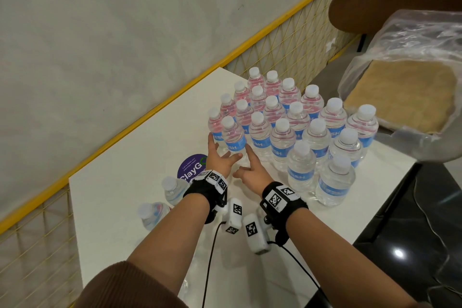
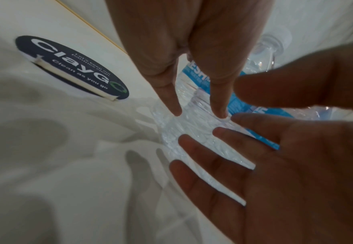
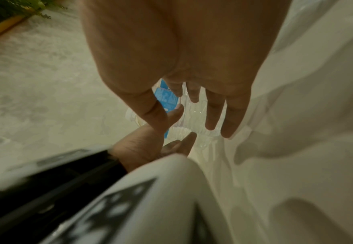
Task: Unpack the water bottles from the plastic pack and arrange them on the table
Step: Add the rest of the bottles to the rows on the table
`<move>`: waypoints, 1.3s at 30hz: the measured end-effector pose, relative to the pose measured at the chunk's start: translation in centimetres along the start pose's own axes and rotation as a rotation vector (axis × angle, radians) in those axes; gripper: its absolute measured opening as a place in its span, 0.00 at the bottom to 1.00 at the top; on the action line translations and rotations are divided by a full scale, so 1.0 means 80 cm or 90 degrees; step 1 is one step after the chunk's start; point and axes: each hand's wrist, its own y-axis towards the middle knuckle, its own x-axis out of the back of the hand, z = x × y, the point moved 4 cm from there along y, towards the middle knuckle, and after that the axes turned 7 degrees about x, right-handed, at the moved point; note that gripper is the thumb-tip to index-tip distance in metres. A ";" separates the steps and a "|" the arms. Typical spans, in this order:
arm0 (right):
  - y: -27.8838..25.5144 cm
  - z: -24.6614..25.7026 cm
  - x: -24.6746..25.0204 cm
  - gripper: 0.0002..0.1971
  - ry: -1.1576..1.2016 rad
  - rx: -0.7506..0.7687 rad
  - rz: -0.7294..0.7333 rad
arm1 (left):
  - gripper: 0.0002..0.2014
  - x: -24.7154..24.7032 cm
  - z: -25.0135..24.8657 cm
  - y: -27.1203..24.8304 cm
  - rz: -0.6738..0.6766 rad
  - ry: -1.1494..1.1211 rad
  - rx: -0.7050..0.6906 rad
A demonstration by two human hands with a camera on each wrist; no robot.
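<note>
Several clear water bottles (image 1: 282, 132) with blue labels and white caps stand in rows on the white table (image 1: 125, 170). My left hand (image 1: 220, 157) and right hand (image 1: 247, 165) are both open, fingers straight, on either side of the front-left bottle (image 1: 233, 139). In the left wrist view, my left hand (image 2: 200, 113) has its fingertips (image 2: 176, 112) at that bottle's lower body (image 2: 202, 137), and my right hand (image 2: 265, 165) faces it palm-on. Seen from the right wrist, my right hand (image 3: 192, 107) reaches over the bottle (image 3: 184, 118). The empty plastic pack (image 1: 405, 62) lies at the right.
Two more bottles (image 1: 173, 189) (image 1: 152, 215) stand by my left forearm. A round purple sticker (image 1: 192, 167) lies on the table beside my left hand. A yellow mesh rail (image 1: 155, 110) runs along the table's far side. The table's right edge drops to a dark surface (image 1: 412, 232).
</note>
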 end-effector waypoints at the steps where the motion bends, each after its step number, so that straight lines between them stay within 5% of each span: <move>1: 0.000 0.001 -0.001 0.46 -0.004 0.000 0.002 | 0.49 -0.001 0.001 0.000 0.001 0.000 0.004; 21: 0.001 0.017 0.002 0.47 -0.069 0.011 0.043 | 0.51 0.018 -0.002 0.017 0.055 0.144 0.010; 29: -0.009 0.013 0.014 0.45 -0.068 -0.004 0.033 | 0.38 0.025 -0.026 0.022 -0.101 0.006 -0.034; 34: -0.015 -0.002 0.006 0.46 -0.088 -0.061 0.094 | 0.30 0.020 -0.045 0.024 -0.079 0.043 -0.138; 39: -0.007 0.003 0.005 0.48 -0.097 -0.053 0.103 | 0.26 0.020 -0.038 0.033 -0.038 0.058 -0.129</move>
